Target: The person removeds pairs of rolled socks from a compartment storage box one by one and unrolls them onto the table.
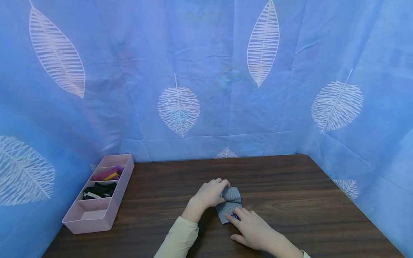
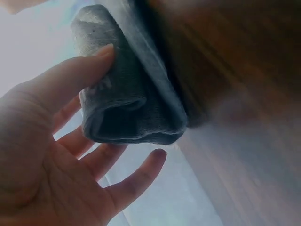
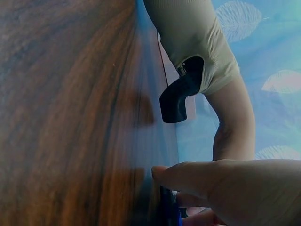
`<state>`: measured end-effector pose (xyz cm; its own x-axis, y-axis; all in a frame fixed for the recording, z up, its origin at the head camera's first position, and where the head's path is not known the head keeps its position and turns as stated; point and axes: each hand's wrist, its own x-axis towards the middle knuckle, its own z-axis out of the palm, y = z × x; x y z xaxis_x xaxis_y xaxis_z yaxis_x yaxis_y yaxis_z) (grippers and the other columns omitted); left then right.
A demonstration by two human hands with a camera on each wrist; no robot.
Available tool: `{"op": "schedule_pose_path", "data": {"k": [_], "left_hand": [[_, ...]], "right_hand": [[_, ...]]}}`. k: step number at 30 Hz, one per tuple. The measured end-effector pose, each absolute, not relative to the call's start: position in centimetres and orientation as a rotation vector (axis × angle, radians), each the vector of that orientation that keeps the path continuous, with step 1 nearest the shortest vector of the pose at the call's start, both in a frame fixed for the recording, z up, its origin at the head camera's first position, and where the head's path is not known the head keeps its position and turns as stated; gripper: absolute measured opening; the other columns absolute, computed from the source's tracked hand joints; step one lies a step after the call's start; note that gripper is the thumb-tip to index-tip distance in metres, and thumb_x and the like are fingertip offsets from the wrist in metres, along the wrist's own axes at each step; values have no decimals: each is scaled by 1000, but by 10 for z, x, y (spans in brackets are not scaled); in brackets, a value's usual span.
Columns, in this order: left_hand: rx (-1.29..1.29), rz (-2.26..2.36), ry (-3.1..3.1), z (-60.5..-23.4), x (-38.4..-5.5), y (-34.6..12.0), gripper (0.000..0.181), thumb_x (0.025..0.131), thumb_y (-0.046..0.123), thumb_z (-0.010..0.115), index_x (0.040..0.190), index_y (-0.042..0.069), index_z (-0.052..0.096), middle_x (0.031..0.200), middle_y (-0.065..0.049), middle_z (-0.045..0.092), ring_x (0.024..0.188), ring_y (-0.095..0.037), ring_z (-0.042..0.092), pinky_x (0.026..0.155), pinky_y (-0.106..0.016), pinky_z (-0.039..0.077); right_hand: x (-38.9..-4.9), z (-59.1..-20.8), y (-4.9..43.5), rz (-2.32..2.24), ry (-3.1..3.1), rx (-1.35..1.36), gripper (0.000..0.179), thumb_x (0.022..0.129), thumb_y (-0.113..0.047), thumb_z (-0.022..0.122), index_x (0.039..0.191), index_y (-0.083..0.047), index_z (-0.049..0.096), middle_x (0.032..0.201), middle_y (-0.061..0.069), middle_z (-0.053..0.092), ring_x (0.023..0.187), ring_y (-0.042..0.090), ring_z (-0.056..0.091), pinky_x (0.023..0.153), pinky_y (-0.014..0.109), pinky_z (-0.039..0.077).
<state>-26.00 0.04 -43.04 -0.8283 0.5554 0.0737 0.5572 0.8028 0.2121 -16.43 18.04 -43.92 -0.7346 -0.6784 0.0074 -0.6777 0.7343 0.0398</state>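
Gray ribbed cloth [image 1: 229, 207] lies on the desk [image 1: 290, 193] between the person's 2 hands, its far part folded over in a loose roll. The left hand [image 1: 209, 193] pinches that roll, thumb against 1 face and fingers behind it. The right hand [image 1: 253, 229] has its fingers extended and spread, the foremost ones touching the near part of the cloth beside a dark blue label [image 1: 235, 217]; its thumb points off to the side. A pale sleeve [image 1: 179, 234] covers the left forearm, and a black device [image 3: 176, 99] juts from its cuff. Well apart, toward the desk's left edge, stands a pink tray [image 1: 111, 211] with 4 compartments. The 2nd from the far end holds purple and yellow fabric [image 1: 105, 175]; the 3rd holds black and white fabric [image 1: 100, 190]. Around the desk hangs a blue curtain [image 1: 209, 64] printed with white leaves.
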Motion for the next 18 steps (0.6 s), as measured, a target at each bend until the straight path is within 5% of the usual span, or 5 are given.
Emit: {"op": "schedule_pose_path", "data": {"k": [8,18], "left_hand": [[-866,-345,-2988,-422,-271,5,35,87,28,73,120,24,61,116,0,63,102,-19,61,81,-40,51],[-838,-318,-2941,-421,-290,6,21,90,23,70,111,23,65,113,2,65,101,-19,62,79,-38,52]], "right_hand": [[-164,-439,179,-70,-2911,1134,56,91,-49,62,139,-20,55,104,-3,50,78,7,37,65,25,36],[-164,-439,176,-117,-2874,1130,56,90,-47,63,138,-17,56,109,0,53,80,9,43,67,30,44]]}}
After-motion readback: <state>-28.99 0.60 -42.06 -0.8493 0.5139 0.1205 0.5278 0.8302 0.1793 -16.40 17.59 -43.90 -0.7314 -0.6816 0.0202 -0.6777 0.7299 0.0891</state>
